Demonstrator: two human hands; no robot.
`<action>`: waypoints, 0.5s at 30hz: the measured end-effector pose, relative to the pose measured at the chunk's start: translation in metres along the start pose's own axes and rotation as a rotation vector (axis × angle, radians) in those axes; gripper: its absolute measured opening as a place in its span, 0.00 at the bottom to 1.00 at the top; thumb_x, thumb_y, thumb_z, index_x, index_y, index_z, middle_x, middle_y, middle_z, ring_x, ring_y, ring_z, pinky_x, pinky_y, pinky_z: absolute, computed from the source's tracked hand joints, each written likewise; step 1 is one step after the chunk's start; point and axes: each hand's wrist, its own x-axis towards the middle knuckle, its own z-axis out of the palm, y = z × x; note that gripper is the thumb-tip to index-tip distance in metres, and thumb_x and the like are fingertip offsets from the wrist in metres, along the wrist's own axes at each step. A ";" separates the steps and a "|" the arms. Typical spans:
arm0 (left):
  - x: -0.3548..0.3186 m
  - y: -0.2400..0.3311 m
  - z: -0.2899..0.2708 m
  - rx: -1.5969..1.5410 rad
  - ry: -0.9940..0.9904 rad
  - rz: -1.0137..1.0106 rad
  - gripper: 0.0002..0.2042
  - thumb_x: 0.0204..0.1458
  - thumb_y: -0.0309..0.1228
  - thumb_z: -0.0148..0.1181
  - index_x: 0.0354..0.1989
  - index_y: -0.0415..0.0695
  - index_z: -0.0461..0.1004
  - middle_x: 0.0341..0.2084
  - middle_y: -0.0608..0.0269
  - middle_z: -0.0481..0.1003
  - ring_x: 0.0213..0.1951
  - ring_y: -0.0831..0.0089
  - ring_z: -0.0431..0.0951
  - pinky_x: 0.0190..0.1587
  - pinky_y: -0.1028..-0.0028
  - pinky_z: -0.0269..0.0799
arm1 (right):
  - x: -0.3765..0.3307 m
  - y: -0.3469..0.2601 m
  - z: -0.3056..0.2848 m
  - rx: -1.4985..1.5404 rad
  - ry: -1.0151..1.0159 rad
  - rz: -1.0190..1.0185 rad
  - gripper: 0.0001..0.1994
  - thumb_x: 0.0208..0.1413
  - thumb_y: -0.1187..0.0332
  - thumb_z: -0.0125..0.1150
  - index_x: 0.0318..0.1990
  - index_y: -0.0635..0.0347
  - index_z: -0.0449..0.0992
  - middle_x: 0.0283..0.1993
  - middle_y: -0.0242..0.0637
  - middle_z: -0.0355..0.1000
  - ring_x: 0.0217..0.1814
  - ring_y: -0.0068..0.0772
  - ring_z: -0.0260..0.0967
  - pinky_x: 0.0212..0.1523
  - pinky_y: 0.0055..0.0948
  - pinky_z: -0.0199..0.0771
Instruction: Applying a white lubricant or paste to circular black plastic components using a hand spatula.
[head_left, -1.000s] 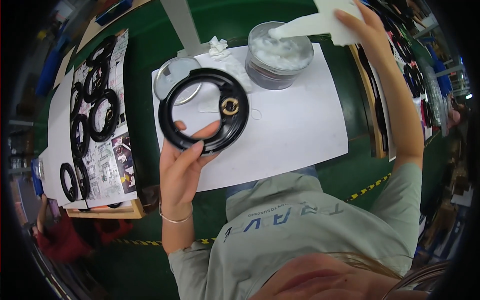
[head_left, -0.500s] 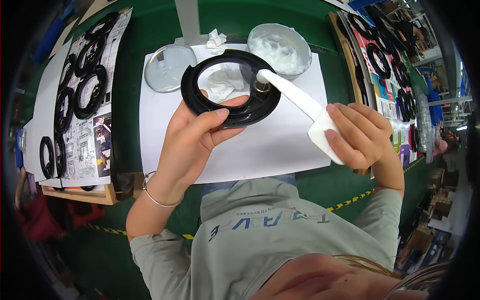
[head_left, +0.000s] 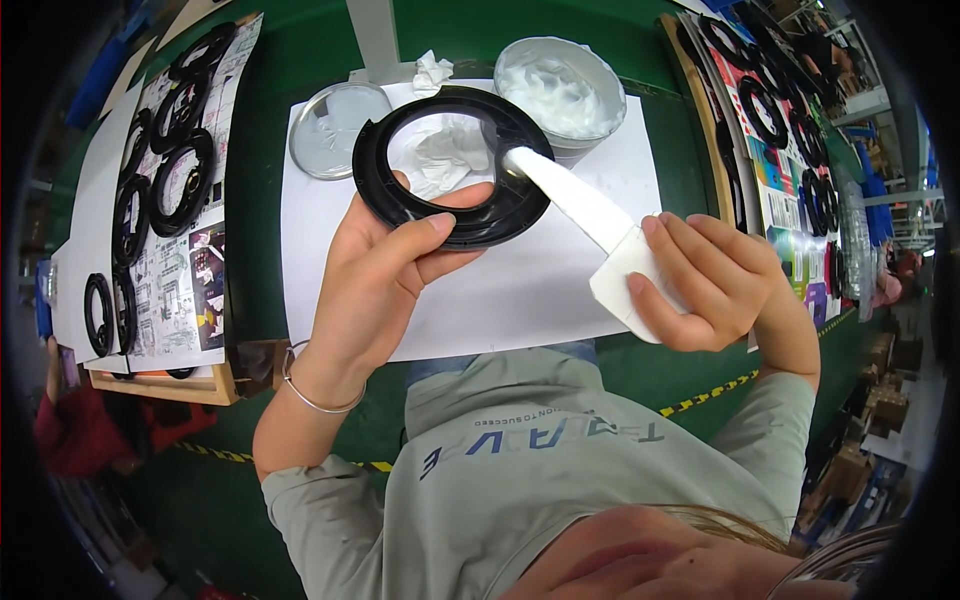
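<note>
My left hand (head_left: 385, 260) grips a black plastic ring (head_left: 390, 200) by its lower left rim, thumb on top and fingers underneath. The ring is tilted above the white sheet, and its wide opening shows a crumpled white tissue (head_left: 450, 155) behind it. In my right hand (head_left: 712, 285) is a white spatula (head_left: 585, 208), held by its broad end between thumb and fingers. Its narrow tip lies against the ring's right side, where a small round hole is partly covered. A tub of white grease (head_left: 560, 90) stands just beyond the ring, to the right.
A clear round lid (head_left: 340, 130) lies at the back left of the white paper sheet (head_left: 560, 310). Another tissue (head_left: 432, 73) sits by a grey post (head_left: 372, 40). Boards carrying several black rings flank me, left (head_left: 180, 185) and right (head_left: 763, 113).
The ring has shifted slightly left and up. The spatula has moved a little left with my right hand, its tip still at the ring's right side, and its blade has turned.
</note>
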 end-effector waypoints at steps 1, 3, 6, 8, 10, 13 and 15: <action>0.000 0.000 0.000 0.001 0.001 0.001 0.22 0.49 0.20 0.47 0.54 0.39 0.52 0.45 0.44 0.69 0.47 0.63 0.73 0.45 0.70 0.75 | 0.002 0.001 0.003 0.000 0.001 0.000 0.14 0.47 0.69 0.58 0.41 0.53 0.64 0.33 0.45 0.73 0.31 0.34 0.73 0.32 0.25 0.70; 0.000 -0.001 0.000 0.021 -0.004 0.023 0.22 0.49 0.20 0.48 0.53 0.41 0.52 0.44 0.45 0.70 0.46 0.64 0.73 0.44 0.70 0.75 | 0.005 0.005 0.009 -0.030 0.160 -0.068 0.08 0.45 0.70 0.53 0.35 0.52 0.69 0.25 0.40 0.71 0.25 0.30 0.70 0.27 0.20 0.68; 0.001 -0.004 -0.004 0.070 0.006 0.039 0.20 0.49 0.20 0.48 0.50 0.43 0.53 0.44 0.47 0.71 0.46 0.67 0.73 0.42 0.72 0.75 | 0.007 0.006 0.007 -0.013 0.137 -0.088 0.08 0.45 0.69 0.53 0.35 0.53 0.69 0.24 0.40 0.71 0.25 0.29 0.69 0.27 0.20 0.68; 0.001 -0.006 -0.005 0.090 0.007 0.048 0.19 0.49 0.20 0.48 0.49 0.44 0.53 0.44 0.47 0.71 0.46 0.68 0.73 0.41 0.74 0.75 | 0.008 0.006 0.006 -0.009 0.118 -0.095 0.08 0.45 0.70 0.53 0.36 0.53 0.69 0.25 0.40 0.71 0.25 0.29 0.69 0.27 0.20 0.68; 0.001 -0.006 -0.005 0.110 0.009 0.057 0.18 0.49 0.20 0.49 0.48 0.45 0.53 0.43 0.48 0.72 0.46 0.69 0.74 0.41 0.75 0.75 | 0.009 0.006 0.001 -0.005 0.099 -0.102 0.09 0.44 0.70 0.53 0.36 0.53 0.69 0.25 0.40 0.71 0.25 0.29 0.69 0.28 0.20 0.68; 0.000 -0.007 -0.005 0.144 0.030 0.075 0.18 0.48 0.20 0.50 0.46 0.45 0.53 0.43 0.48 0.72 0.46 0.69 0.73 0.40 0.76 0.74 | 0.010 0.004 -0.012 0.040 -0.089 -0.044 0.14 0.45 0.69 0.59 0.40 0.52 0.64 0.33 0.43 0.73 0.31 0.33 0.72 0.32 0.25 0.70; 0.000 -0.011 -0.007 0.168 0.016 0.121 0.19 0.48 0.18 0.49 0.46 0.45 0.52 0.44 0.45 0.71 0.47 0.67 0.72 0.43 0.74 0.74 | 0.012 0.008 -0.016 0.099 -0.080 0.053 0.15 0.43 0.70 0.59 0.40 0.53 0.64 0.33 0.43 0.73 0.31 0.35 0.72 0.32 0.26 0.71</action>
